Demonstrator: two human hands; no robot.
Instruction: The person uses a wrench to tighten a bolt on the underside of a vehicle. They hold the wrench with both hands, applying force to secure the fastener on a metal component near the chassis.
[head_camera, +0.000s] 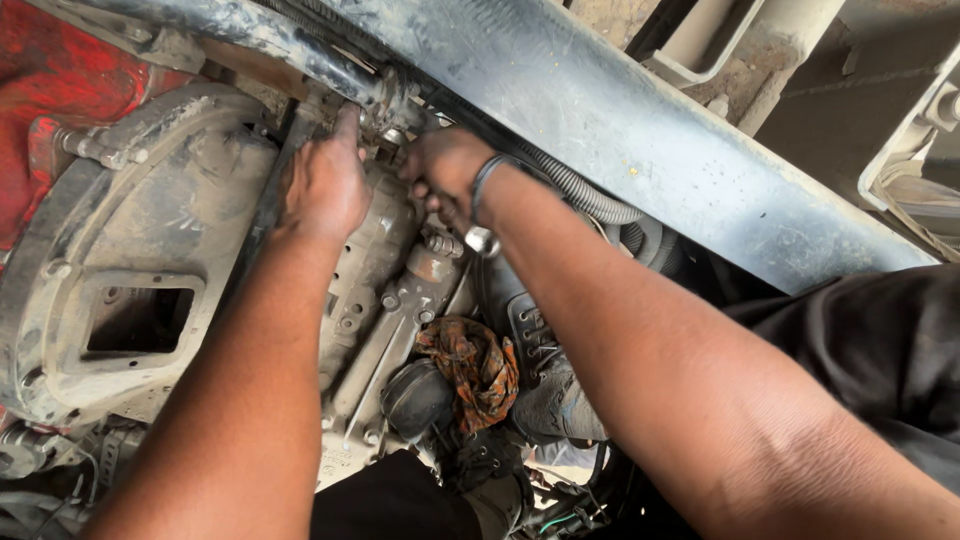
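Observation:
Both my hands reach up to the top of a dusty grey gearbox casing (375, 270) under a vehicle. My left hand (325, 180) lies flat on the casing, its fingers pushed up against a dark pipe and bracket (385, 95). My right hand (440, 170) is curled around a small part at the same spot, with a thin bangle on the wrist. What the right fingers grip is hidden. A shiny metal socket or tool end (481, 240) shows just below my right wrist.
A round bell housing (130, 260) with a square opening sits at left, red bodywork (60, 70) behind it. A long grey chassis rail (640, 120) crosses above. A ribbed hose (590, 200) runs beside it. An orange patterned rag (475, 370) lies on the machinery below.

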